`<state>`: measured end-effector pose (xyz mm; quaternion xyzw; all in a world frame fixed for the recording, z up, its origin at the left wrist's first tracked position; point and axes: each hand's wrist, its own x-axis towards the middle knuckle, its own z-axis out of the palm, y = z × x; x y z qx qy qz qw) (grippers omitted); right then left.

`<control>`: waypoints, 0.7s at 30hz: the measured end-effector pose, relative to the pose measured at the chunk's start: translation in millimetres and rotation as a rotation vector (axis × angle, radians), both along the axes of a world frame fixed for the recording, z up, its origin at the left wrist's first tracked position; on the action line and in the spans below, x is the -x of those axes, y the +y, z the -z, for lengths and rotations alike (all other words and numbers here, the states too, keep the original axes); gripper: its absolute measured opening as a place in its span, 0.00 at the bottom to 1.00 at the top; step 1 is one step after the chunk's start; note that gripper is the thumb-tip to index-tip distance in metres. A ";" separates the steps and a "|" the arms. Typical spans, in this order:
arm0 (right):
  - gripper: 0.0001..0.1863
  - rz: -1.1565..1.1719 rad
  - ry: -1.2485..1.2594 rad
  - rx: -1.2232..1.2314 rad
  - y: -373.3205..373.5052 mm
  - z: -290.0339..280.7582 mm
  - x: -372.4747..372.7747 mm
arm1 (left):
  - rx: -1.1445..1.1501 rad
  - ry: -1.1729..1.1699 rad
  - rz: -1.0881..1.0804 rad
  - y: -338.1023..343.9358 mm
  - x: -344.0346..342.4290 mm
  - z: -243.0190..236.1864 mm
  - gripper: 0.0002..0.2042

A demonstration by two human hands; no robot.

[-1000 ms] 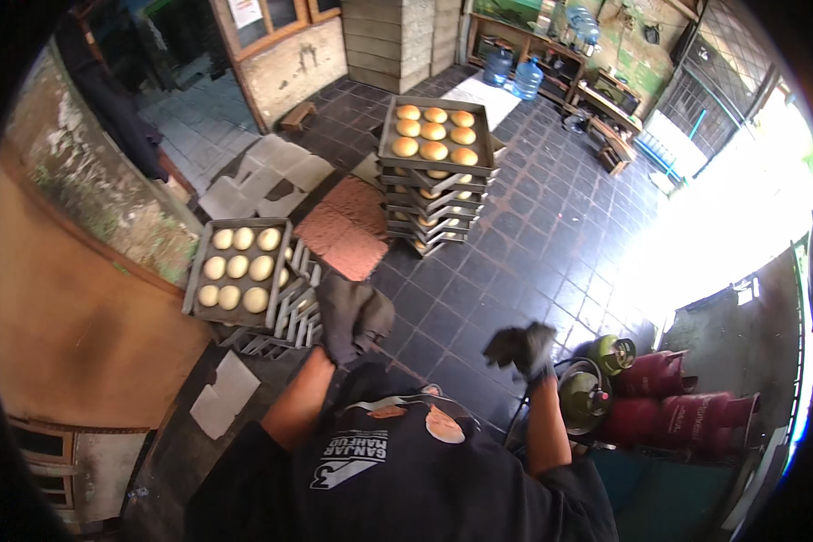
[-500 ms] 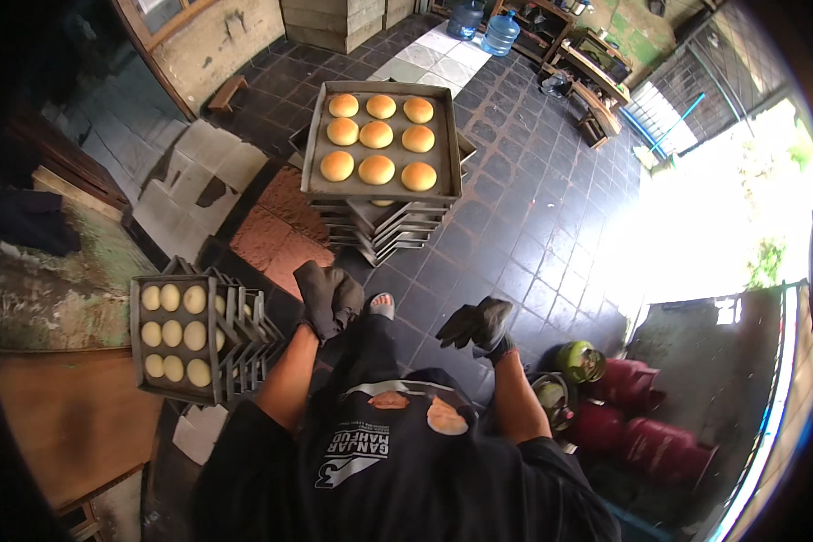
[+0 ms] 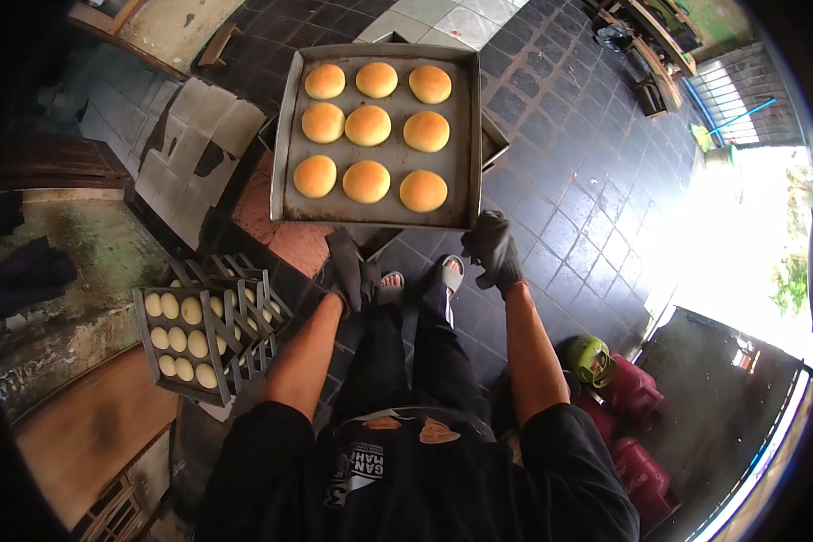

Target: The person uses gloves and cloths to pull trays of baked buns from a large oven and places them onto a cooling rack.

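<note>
Gloved fingers (image 3: 492, 237) of right hand (image 3: 495, 251) gripping tray (image 3: 291, 144) near edge, left hand (image 3: 348, 271) beneath, tray level, roughly square.

Buns (image 3: 368, 125) are golden-brown on a dull grey tray (image 3: 290, 117). Gloves (image 3: 495, 247) are black, floor (image 3: 560, 181) dark tile, and the gas cylinders (image 3: 630, 394) maroon.

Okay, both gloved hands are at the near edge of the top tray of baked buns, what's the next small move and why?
Probably close both grips on the near rim and lift level. The left hand sits just under the tray edge, not clearly gripping; the right hand touches the near right corner. Nine loose buns lie on it, and it rests atop a stack, so tilting could slide them.
</note>
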<state>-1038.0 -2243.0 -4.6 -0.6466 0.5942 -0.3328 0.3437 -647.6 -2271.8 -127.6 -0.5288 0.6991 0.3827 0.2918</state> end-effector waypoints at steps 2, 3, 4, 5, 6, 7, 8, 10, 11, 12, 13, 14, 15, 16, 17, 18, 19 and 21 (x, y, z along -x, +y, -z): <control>0.14 0.326 -0.274 -0.308 -9.8 51.8 -1.1 | -0.099 -0.092 0.075 -12.6 12.1 -29.0 0.41; 0.14 0.364 -0.133 -0.370 -13.6 57.9 -1.8 | -0.128 -0.107 0.077 -13.4 13.4 -36.4 0.47; 0.15 0.145 0.167 -0.227 -24.1 27.4 -7.2 | -0.142 -0.142 0.076 -6.2 9.7 -32.8 0.44; 0.16 -0.064 0.466 -0.068 -33.3 -3.1 -11.7 | -0.097 -0.142 0.061 4.2 4.1 -28.2 0.41; 0.16 -0.069 0.519 -0.160 -36.3 -8.7 -9.1 | -0.049 -0.138 0.063 9.6 2.8 -28.6 0.38; 0.16 -0.073 0.506 -0.133 -36.2 -10.4 -6.3 | 0.018 -0.125 0.050 18.0 -0.4 -29.0 0.36; 0.16 -0.074 0.492 -0.106 -33.2 -6.6 -4.5 | 0.090 -0.107 0.042 28.3 -3.6 -28.8 0.33; 0.17 -0.050 0.482 -0.167 -34.7 7.0 -2.7 | 0.268 -0.066 0.028 51.4 -13.7 -28.7 0.27; 0.18 0.002 0.368 -0.211 -36.7 4.3 -1.9 | 0.377 -0.034 0.027 62.6 -19.4 -26.5 0.25; 0.18 0.064 0.254 -0.252 -35.5 -0.7 -0.6 | 0.496 0.008 0.038 72.0 -24.4 -23.4 0.22; 0.20 0.134 0.139 -0.289 -33.1 -7.7 2.0 | 0.613 0.052 0.061 78.5 -28.2 -20.5 0.20; 0.27 0.277 -0.020 -0.646 -31.4 -34.1 9.8 | 0.731 0.108 0.101 81.6 -31.0 -15.2 0.18; 0.29 0.396 -0.338 -0.695 -18.0 -41.4 13.2 | 0.832 0.175 0.135 76.4 -28.3 -11.9 0.16; 0.29 0.475 -0.512 -0.721 -0.7 6.5 24.3 | 0.916 0.256 0.170 65.2 -20.0 -14.7 0.15; 0.28 0.478 -0.579 -0.649 14.5 -10.2 27.9 | 0.894 0.329 0.118 62.4 -15.0 -17.7 0.16; 0.27 0.463 -0.673 -0.559 44.3 9.7 42.3 | 0.808 0.419 0.052 46.1 7.4 -28.8 0.16; 0.24 0.344 -0.550 -0.434 63.1 2.6 49.6 | 0.734 0.481 -0.044 38.5 20.4 -37.4 0.16; 0.18 0.210 -0.298 -0.148 110.8 -19.5 73.8 | 0.555 0.623 -0.142 13.5 64.8 -58.1 0.16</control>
